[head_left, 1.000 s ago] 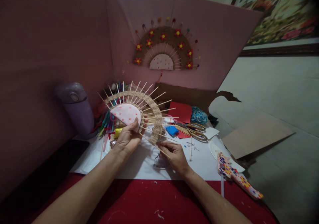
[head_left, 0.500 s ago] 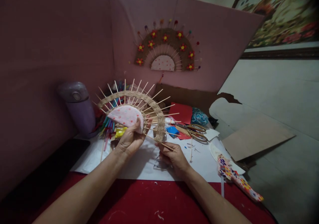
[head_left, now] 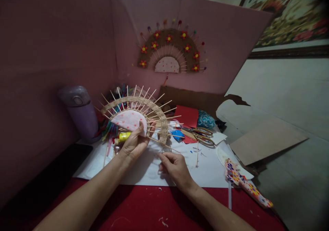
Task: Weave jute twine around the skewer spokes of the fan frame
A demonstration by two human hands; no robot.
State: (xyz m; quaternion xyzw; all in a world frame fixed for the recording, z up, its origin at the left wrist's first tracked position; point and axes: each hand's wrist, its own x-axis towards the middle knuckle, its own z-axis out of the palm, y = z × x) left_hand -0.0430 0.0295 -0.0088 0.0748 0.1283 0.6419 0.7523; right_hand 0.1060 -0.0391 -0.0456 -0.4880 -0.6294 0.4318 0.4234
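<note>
- The left hand (head_left: 136, 143) is closed around the lower right of a half-circle weaving (head_left: 128, 119), its thumb on the spotted panel and its fingers behind the edge.
- The weaving is held up over the worktop (head_left: 151, 210), tilted, with a twine band (head_left: 163, 128) arched around the panel and pale sticks (head_left: 167, 102) fanning out past it.
- The right hand (head_left: 176, 169) is just below the band's lower right end, thumb and forefinger drawn narrowly together near the lowest stick; whether a strand lies between them I cannot tell.
- The worktop is red at the near edge, with scraps on it, and white paper (head_left: 210, 169) covers the part beyond.
- Right of the weaving, a blue packet (head_left: 177, 135), scissors (head_left: 196, 131) and a red sheet (head_left: 186, 116) lie close together, with blue yarn (head_left: 205, 119) beside the sheet.
- A yellow item (head_left: 124, 136) is near the left wrist, and a purple bottle (head_left: 81, 118) stands farther left.
- At the right edge is a flower-patterned piece (head_left: 253, 190).
- Behind, a pink board (head_left: 226, 42) bears a similar half-circle decoration (head_left: 167, 65) with red flowers; brown cardboard (head_left: 190, 99) runs along its foot.
- On the right, a framed picture (head_left: 290, 22) hangs above pale tiles (head_left: 282, 84).
</note>
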